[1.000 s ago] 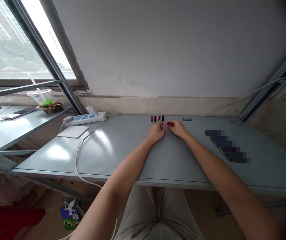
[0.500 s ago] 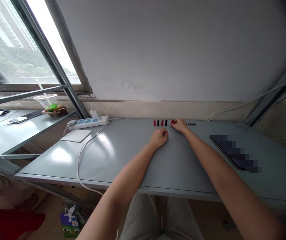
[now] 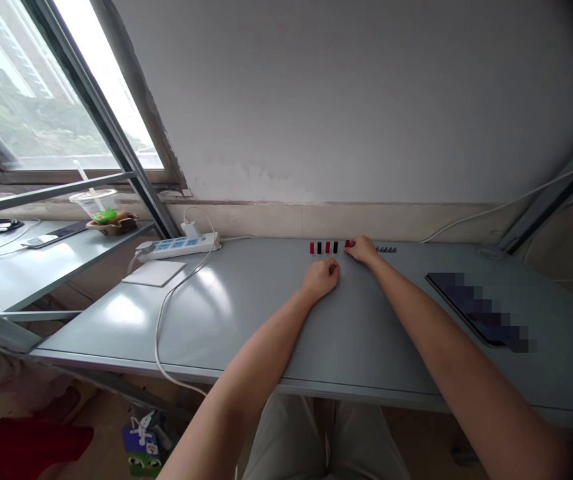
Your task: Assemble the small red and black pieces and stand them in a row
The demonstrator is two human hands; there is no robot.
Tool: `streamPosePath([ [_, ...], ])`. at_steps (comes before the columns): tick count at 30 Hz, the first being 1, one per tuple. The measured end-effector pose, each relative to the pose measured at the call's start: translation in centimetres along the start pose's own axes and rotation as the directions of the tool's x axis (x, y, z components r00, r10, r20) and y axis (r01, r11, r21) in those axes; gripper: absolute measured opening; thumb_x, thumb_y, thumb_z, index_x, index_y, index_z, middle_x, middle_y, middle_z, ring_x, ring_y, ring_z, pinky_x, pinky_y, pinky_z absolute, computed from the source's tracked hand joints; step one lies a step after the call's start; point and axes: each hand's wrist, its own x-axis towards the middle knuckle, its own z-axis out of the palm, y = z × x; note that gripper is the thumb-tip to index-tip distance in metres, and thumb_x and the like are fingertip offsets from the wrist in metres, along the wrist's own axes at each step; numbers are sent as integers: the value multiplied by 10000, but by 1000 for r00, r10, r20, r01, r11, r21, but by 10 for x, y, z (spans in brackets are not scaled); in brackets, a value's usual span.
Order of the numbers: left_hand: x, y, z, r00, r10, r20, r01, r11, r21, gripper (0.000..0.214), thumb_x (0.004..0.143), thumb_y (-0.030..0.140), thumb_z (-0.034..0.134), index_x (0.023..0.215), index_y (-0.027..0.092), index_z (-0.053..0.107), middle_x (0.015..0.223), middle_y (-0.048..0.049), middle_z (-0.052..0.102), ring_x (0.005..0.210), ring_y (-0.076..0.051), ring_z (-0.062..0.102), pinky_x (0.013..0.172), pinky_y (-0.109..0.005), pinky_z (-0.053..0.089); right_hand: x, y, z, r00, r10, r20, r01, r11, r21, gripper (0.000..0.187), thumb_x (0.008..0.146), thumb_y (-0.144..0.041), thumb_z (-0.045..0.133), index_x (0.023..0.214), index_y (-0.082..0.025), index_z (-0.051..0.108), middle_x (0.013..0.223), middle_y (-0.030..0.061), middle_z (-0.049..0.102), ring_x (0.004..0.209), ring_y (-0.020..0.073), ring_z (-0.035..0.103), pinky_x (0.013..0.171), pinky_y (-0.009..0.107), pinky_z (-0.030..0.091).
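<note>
My right hand [image 3: 363, 249] pinches a small red cylinder [image 3: 347, 244] at the back of the grey table [image 3: 246, 293]. Left of it a short row of small pieces stands upright: a red cylinder [image 3: 311, 248], a black cylinder [image 3: 319, 248], another red cylinder [image 3: 327, 247] and another black cylinder [image 3: 335, 247]. Just in front of this row my left hand [image 3: 322, 275] rests with curled fingers; whatever may be inside them is hidden. Several small dark pointed pieces [image 3: 387, 250] line up to the right of my right hand, partly covered by it.
A white power strip [image 3: 179, 247] and a flat white square [image 3: 154, 273] lie at the left, with a white cable [image 3: 160, 327] crossing the table. On the right is a dark flat device [image 3: 471, 310], partly blurred. A plastic cup [image 3: 99, 203] stands on the side table.
The view has shifted slightly, so the table things appear a little further right. My right hand still pinches the red cylinder, and my left hand keeps its place and curled shape.
</note>
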Motion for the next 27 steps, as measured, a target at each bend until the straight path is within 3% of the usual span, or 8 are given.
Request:
streamPosePath([
  [11,0,0,0,1000,-4,4,4,1000,-1,222,787,224,412,845,187,622,755,-39,652,661,-149,567,657,-256,438,2,-1,-4,1000,4,29,-3,1000,-20,139,715,-241,594,768,-128,657,758,95,652,744,179,592,673,257,416],
  [16,0,-1,1,1000,12,4,-12,1000,-16,224,785,215,408,844,188,623,752,-38,651,657,-147,566,665,-256,439,3,-2,-8,994,52,99,-44,996,-80,160,725,-263,609,788,-125,658,787,119,652,729,187,592,641,262,421],
  [22,0,-1,1,1000,10,-4,-10,1000,-7,219,782,216,419,845,189,627,763,-37,653,662,-147,569,661,-256,443,4,4,-8,997,-31,65,33,999,-28,90,702,-163,599,758,-135,663,677,99,641,668,173,581,599,243,415],
  [27,0,-1,1,1000,24,-5,-24,1000,-7,212,782,216,420,834,191,624,754,-36,650,657,-147,567,662,-257,441,3,3,-6,992,71,101,-68,997,-39,129,695,-121,574,797,-124,653,758,103,653,701,173,588,597,237,410],
])
